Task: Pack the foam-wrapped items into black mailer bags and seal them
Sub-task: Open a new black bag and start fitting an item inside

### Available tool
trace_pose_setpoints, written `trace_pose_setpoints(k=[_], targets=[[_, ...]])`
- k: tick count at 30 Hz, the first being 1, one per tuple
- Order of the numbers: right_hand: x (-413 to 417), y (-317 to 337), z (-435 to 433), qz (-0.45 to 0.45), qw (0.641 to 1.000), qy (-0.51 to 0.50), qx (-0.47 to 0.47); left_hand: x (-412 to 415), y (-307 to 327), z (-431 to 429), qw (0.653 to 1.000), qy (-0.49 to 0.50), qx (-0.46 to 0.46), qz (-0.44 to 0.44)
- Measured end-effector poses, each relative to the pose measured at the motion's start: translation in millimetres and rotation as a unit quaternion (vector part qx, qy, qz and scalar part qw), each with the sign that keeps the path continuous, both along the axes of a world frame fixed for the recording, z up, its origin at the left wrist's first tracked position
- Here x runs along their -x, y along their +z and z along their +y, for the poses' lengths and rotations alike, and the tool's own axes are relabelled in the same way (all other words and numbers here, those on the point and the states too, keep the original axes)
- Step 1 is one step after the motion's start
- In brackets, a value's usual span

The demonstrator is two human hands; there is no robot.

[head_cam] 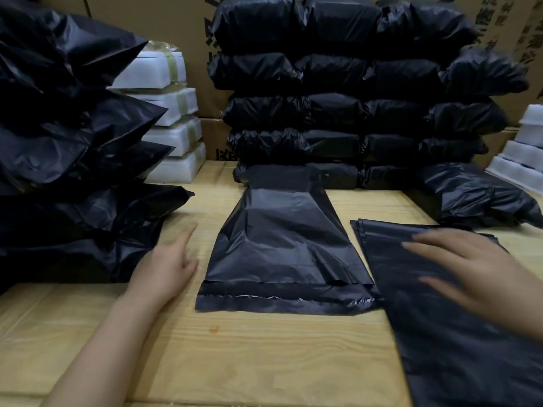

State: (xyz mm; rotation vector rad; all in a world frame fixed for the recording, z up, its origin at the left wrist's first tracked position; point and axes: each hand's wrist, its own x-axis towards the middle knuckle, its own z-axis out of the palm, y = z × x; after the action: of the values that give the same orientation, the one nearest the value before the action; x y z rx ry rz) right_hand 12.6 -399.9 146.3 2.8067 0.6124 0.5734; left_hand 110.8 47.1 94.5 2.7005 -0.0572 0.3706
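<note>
A filled black mailer bag point(282, 245) lies in the middle of the wooden table point(249, 348), its flap end toward me with a glossy strip across it. My left hand point(167, 265) hovers just left of that bag, fingers apart, holding nothing. My right hand point(470, 268) rests flat with spread fingers on a stack of flat empty mailer bags point(458, 333) at the right. White foam-wrapped items point(173, 124) are stacked at the back left, and more foam-wrapped items point(523, 154) stand at the far right edge.
Packed black bags are piled high at the back point(361, 92) and on the left point(67, 160). One more packed bag point(482, 195) lies at the right. Cardboard boxes point(152, 16) stand behind everything.
</note>
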Motion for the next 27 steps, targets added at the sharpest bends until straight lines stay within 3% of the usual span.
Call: trace_pose_setpoints(k=[3, 6, 11, 16, 19, 22, 24, 27], targets=[[-47, -6, 29, -0.035, 0.992, 0.022, 0.122, -7, -1, -13, 0.983, -0.074, -0.121, -0.118], [-75, -24, 35, -0.069, 0.979, 0.071, 0.178, -15, -3, -13, 0.951, -0.126, -0.170, -0.227], [-108, -32, 38, -0.099, 0.964, 0.159, 0.189, -28, 1, -13, 0.921, -0.185, -0.259, -0.224], [-118, -34, 34, -0.039, 0.966, 0.183, 0.178, -38, 4, -10, 0.900, -0.244, -0.315, -0.178], [-117, -35, 34, 0.040, 0.979, 0.191, 0.068, -45, -1, -6, 0.908, -0.276, -0.275, -0.154], [-110, -41, 34, 0.122, 0.971, 0.129, -0.162, -41, -6, -7, 0.941, -0.294, -0.114, -0.121], [-106, -39, 40, 0.127, 0.928, 0.061, -0.345, -34, -11, -12, 0.954, -0.279, 0.026, -0.104], [-102, -36, 56, 0.072, 0.827, 0.018, -0.557, -25, -12, -28, 0.962, -0.165, 0.167, -0.137]])
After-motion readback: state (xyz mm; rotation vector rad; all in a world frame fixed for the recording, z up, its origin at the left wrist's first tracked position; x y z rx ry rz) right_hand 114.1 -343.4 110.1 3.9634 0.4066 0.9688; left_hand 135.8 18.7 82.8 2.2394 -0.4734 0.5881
